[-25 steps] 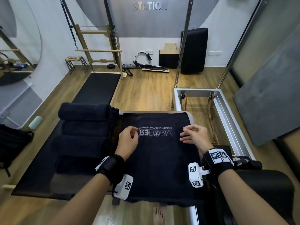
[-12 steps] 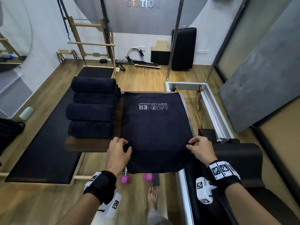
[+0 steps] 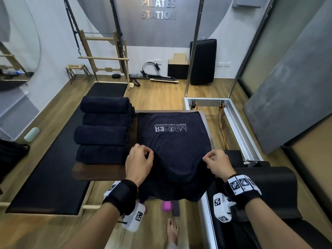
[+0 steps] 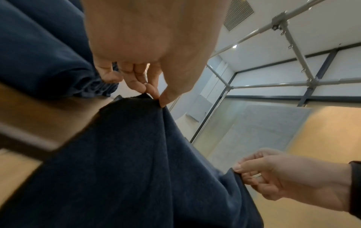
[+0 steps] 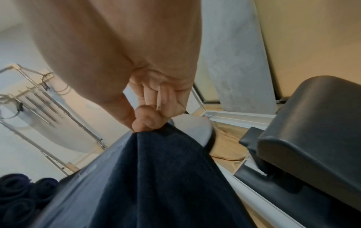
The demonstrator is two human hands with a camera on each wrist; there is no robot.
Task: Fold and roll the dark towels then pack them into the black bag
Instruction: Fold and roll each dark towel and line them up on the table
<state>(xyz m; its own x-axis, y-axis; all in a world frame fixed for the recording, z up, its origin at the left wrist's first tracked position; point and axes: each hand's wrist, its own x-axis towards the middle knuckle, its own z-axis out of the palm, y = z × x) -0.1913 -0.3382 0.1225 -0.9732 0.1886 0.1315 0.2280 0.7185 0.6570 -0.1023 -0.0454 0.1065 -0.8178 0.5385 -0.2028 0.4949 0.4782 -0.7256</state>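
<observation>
A dark navy towel (image 3: 172, 141) with white lettering lies spread over a padded box, its near end hanging off the front. My left hand (image 3: 142, 159) pinches the towel's left edge between thumb and fingers (image 4: 154, 95). My right hand (image 3: 213, 161) pinches the right edge (image 5: 144, 123), lifting the cloth (image 5: 156, 177) into a ridge. Several rolled dark towels (image 3: 104, 130) are stacked in a row on the wooden board (image 3: 97, 171) just left of the flat towel. Part of a black bag (image 3: 10, 155) shows at the far left edge.
A black mat (image 3: 53, 169) lies on the floor to the left. A metal reformer frame (image 3: 239, 126) and a black padded carriage (image 3: 265, 187) stand to the right. Pink dumbbells (image 3: 167, 206) and my bare foot (image 3: 172, 230) are below the towel.
Both hands went from the towel's lettered middle back to its near part and took hold of the side edges. They have now lifted the cloth and moved slightly forward with it.
</observation>
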